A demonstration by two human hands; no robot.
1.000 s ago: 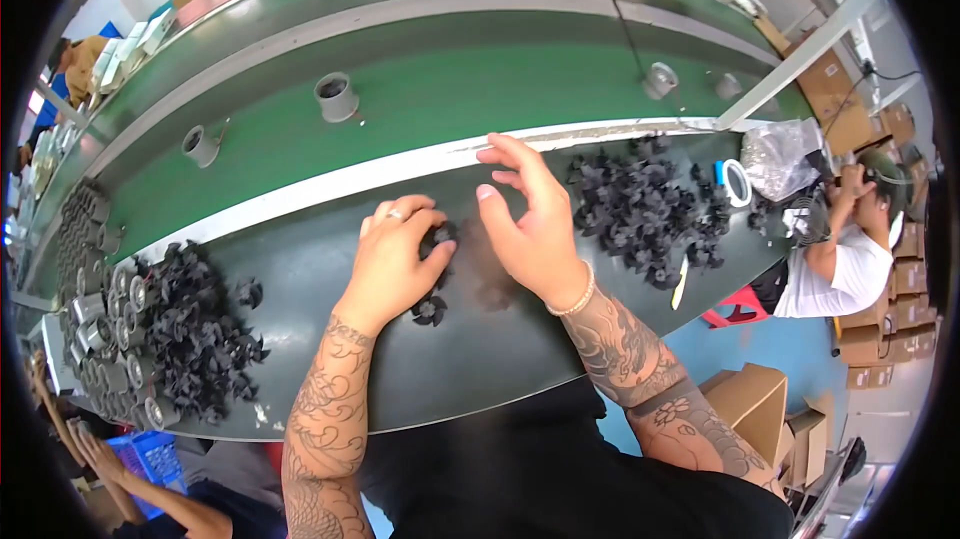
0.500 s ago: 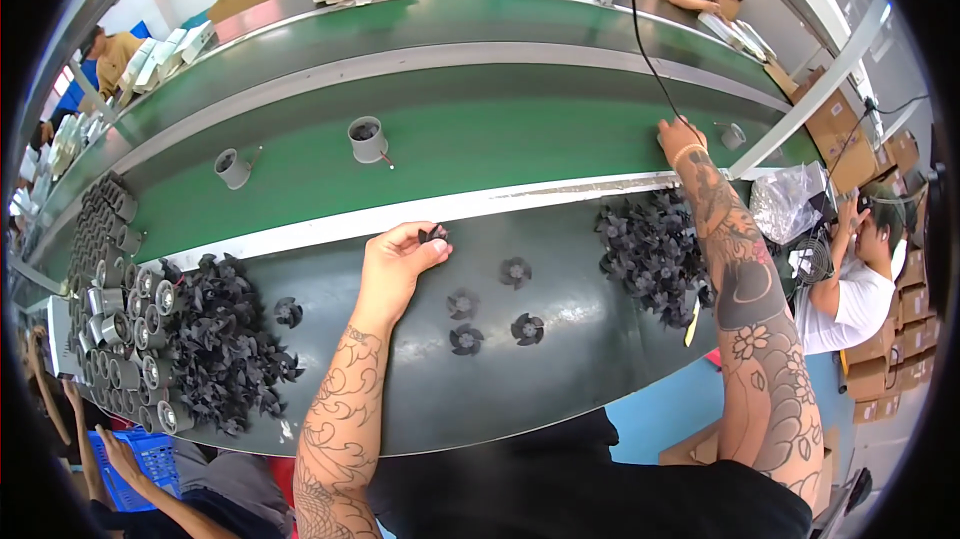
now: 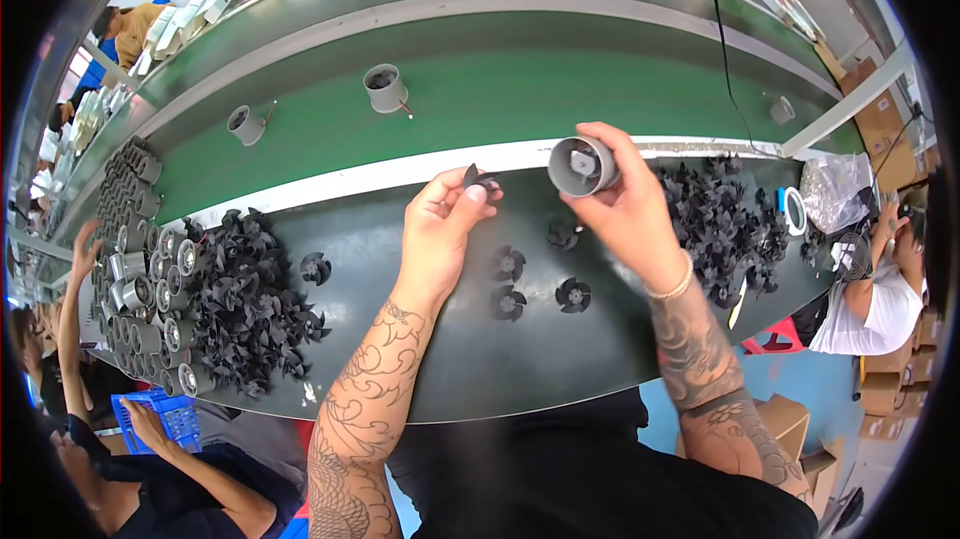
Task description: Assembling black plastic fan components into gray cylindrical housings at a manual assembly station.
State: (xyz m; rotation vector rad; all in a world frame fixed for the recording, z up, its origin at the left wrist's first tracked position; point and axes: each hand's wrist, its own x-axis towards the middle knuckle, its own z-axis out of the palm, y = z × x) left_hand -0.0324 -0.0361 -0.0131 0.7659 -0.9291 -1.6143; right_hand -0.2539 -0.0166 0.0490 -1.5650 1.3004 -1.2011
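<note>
Between the thumb and fingers of my left hand (image 3: pixel 448 219) is a black fan impeller (image 3: pixel 478 179). My right hand (image 3: pixel 630 199) grips a grey cylindrical fan housing (image 3: pixel 578 171), its open end facing me and a pale hub showing inside. The two hands are apart, just in front of the white rail. Below them, several loose impellers lie on the dark tabletop, one of them a black impeller (image 3: pixel 573 295) near my right wrist.
A heap of black impellers (image 3: pixel 245 289) and rows of grey housings (image 3: pixel 130 289) cover the left side. Another impeller heap (image 3: pixel 715 219) lies right. Two housings stand on the green belt (image 3: pixel 480 79) beyond the white rail (image 3: pixel 350 181). A co-worker's arm (image 3: pixel 75 309) reaches in at left.
My right hand has come back from the far right of the belt and now holds a grey housing. My left hand still pinches the impeller. The view has shifted slightly.
</note>
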